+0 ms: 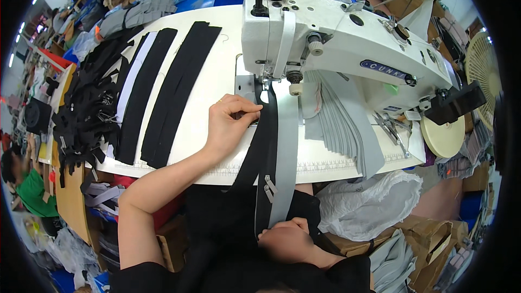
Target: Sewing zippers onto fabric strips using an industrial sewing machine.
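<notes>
Two hands are on the long black-and-grey zipper strip (271, 146): your left hand (230, 122) pinches its black edge at nine o'clock of the white sewing machine's needle (336, 38). Your right hand (287, 239) grips the strip's lower end at six o'clock, below the white desk (217, 76).

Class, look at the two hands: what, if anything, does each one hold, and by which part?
The left hand pinches the black strip's left edge near the needle. The right hand grips the strip's lower end below the table edge.

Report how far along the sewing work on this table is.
Done: grey sewn pieces lie fanned right of the needle. In hand: left hand pinches the black zipper strip beside a grey strip under the sewing machine; right hand holds the lower end. Left: black strips stacked left.
</notes>
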Action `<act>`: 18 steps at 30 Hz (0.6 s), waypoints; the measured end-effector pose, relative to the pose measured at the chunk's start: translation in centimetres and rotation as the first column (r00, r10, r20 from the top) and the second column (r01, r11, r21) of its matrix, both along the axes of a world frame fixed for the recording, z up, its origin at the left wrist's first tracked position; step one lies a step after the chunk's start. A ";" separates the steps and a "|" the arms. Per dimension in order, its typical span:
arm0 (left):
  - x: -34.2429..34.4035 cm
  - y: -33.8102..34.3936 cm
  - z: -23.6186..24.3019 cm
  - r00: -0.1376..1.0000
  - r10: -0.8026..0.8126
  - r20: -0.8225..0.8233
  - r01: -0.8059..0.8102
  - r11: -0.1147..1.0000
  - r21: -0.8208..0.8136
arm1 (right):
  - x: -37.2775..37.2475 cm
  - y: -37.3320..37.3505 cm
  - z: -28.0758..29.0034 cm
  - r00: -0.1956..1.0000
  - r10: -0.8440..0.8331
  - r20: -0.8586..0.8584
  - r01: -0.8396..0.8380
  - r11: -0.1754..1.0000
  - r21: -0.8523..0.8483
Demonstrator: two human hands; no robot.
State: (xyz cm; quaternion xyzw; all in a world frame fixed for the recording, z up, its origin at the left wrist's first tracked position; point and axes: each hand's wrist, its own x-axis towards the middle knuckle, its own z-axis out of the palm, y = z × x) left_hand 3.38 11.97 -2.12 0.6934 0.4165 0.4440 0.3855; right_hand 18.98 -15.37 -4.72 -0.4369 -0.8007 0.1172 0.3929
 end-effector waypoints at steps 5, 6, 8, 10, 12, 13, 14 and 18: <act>0.0 0.0 0.0 1.000 0.001 0.022 0.000 1.000 -0.020 | -0.2 1.6 0.4 0.997 -0.076 -0.017 0.077 0.997 0.033; 0.0 0.0 -0.1 1.000 0.002 0.019 -0.002 1.000 -0.020 | -0.2 2.0 0.6 0.997 -0.075 -0.020 0.075 0.997 0.033; -0.1 0.0 -0.2 1.000 0.001 0.010 -0.001 1.000 0.011 | -0.2 2.7 1.0 0.993 -0.107 -0.042 0.108 0.994 0.007; 0.0 0.0 -0.2 1.000 0.005 0.014 -0.005 1.000 0.012 | -0.1 3.4 0.9 0.992 -0.123 -0.039 0.124 0.992 0.019; 0.1 0.0 -0.1 1.000 0.006 0.020 -0.006 1.000 0.009 | 0.1 4.0 1.1 0.989 -0.142 -0.034 0.143 0.989 0.028; 0.1 -0.1 -0.1 1.000 0.009 0.025 -0.009 1.000 0.000 | 0.2 4.4 1.5 0.988 -0.151 -0.041 0.152 0.988 0.023; 0.1 -0.1 0.0 1.000 0.013 0.027 -0.013 1.000 -0.008 | 0.3 4.8 1.7 0.986 -0.159 -0.049 0.160 0.987 0.018; 0.1 0.0 -0.5 0.999 0.010 0.046 -0.009 1.000 -0.023 | 0.6 6.2 2.1 0.980 -0.190 -0.053 0.189 0.982 -0.016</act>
